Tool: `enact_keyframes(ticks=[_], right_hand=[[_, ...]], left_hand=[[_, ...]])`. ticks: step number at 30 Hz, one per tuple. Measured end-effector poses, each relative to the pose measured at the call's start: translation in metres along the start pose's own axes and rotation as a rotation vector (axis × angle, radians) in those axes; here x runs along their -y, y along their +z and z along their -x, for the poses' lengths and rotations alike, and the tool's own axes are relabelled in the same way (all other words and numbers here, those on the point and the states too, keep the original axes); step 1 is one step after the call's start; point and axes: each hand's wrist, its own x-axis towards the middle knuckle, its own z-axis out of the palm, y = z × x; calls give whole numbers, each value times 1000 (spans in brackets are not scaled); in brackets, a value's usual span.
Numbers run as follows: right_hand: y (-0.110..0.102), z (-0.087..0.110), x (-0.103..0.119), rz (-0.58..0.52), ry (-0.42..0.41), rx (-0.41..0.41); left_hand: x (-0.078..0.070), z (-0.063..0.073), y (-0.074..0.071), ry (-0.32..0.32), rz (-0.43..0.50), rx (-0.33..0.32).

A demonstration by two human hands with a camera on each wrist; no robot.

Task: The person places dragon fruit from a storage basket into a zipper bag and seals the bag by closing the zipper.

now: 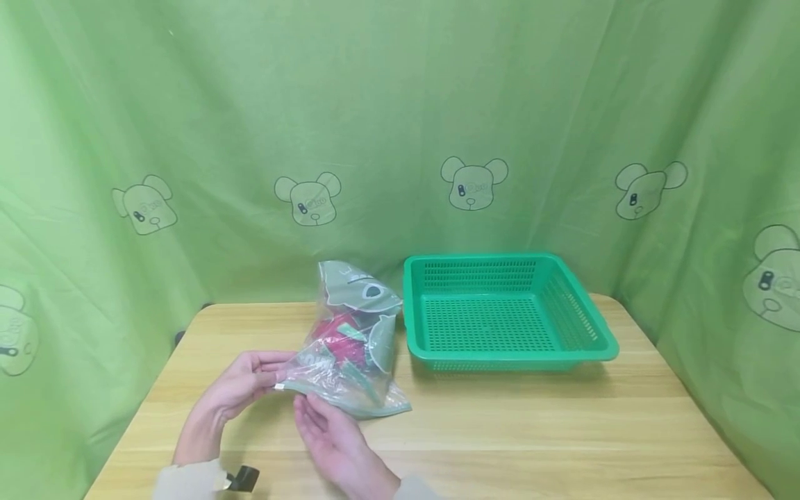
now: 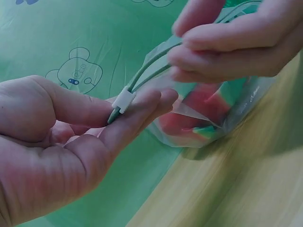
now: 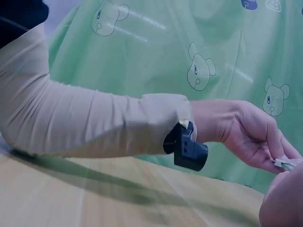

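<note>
A clear zip bag (image 1: pixel 350 378) with a pale green printed panel stands tilted on the table, holding red and green things (image 1: pixel 340 340) whose kind is blurred by the plastic. My left hand (image 1: pixel 240 385) pinches the corner of its zip edge between thumb and fingers, beside the white slider (image 2: pixel 124 100). Past the slider, the two zip strips part slightly in the left wrist view. My right hand (image 1: pixel 337 441) is at the near side of the zip edge with fingers loosely bent; whether its fingertips touch the plastic is hard to tell.
A green perforated plastic basket (image 1: pixel 512 356) sits on the right of the wooden table (image 1: pixel 531 430), close to the bag. Green curtains (image 1: pixel 387 104) with bear-head prints hang behind and at both sides. A black wrist camera (image 3: pixel 189 150) is strapped over the left sleeve.
</note>
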Motion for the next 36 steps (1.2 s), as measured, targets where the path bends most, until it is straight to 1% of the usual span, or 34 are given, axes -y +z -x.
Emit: enact_keyframes(ticks=[3, 9, 16, 20, 27, 33, 36], right_hand=[[4, -3, -3, -8, -4, -3], [8, -9, -9, 32, -30, -25], [16, -15, -15, 29, -55, -54], [20, -16, -18, 43, -66, -60], [22, -19, -19, 75, -89, -79], [26, -23, -22, 106, -81, -58], [28, -24, -23, 108, -81, -67]], left_hand=[[0, -1, 0, -5, -9, 3], [0, 0, 0, -3, 2, 5], [0, 0, -1, 0, 15, 25], [0, 1, -1, 4, 28, 23], [-1, 0, 3, 0, 42, 27], [-2, 1, 4, 5, -6, 14], [-3, 2, 3, 13, -24, 11]])
